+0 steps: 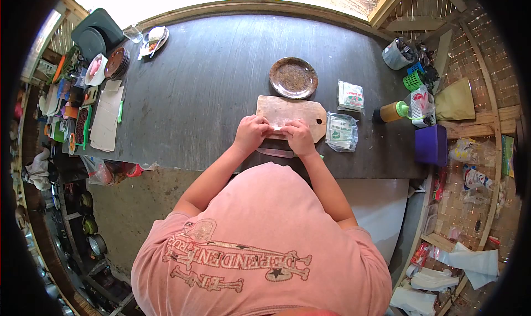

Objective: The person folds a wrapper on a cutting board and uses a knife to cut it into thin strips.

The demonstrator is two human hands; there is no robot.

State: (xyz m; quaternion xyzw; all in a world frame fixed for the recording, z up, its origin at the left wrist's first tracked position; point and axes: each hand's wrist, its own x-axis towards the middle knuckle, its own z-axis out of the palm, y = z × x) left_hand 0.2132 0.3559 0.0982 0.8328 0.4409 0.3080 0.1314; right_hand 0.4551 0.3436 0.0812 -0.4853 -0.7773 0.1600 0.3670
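Note:
A wooden cutting board point(282, 109) with a hole at its right end lies on the dark table. Over its lower part, my left hand point(254, 132) and my right hand point(298, 134) face each other with fingers closed on a small whitish piece point(277, 127), too small to name. A knife point(275, 153) lies just below the board, its green handle partly hidden by my right arm. Beyond the board sits a brown speckled plate point(293, 77). Two plastic packets, one nearer point(342, 132) and one farther point(350, 96), lie to the right.
The dark table point(193, 84) bears a plate of food point(153, 42) and stacked brown plates point(116, 63) at the left. A bottle with a green cap point(391, 112), a purple container point(431, 145) and a bucket point(398, 54) stand along the right edge.

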